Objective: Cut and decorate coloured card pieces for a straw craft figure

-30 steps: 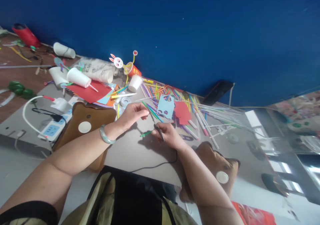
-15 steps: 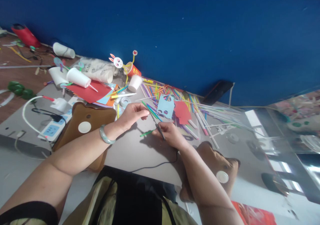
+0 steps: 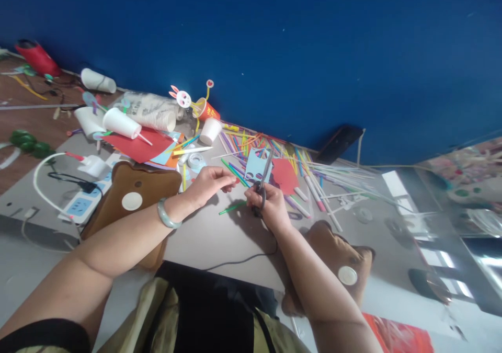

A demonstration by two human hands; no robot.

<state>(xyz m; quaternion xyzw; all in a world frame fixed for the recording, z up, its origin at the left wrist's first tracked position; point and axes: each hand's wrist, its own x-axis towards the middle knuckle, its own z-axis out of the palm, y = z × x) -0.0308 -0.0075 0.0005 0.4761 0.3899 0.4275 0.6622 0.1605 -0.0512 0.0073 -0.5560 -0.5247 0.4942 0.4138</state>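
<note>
Over a grey worktop (image 3: 188, 248), at nine o'clock, the left hand (image 3: 214, 180) presses thumb to fingertips, anything held too small to tell. At five, the right hand (image 3: 270, 204) grips dark-handled metal scissors (image 3: 266, 166), blades toward one. Seemingly a cutting step; snipping calls for blades turned leftward.

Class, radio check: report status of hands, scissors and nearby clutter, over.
Right hand gripping scissors, blades pointing away from the body. Left hand pinched, contents unclear. Green piece and cut blue paper close by.
</note>
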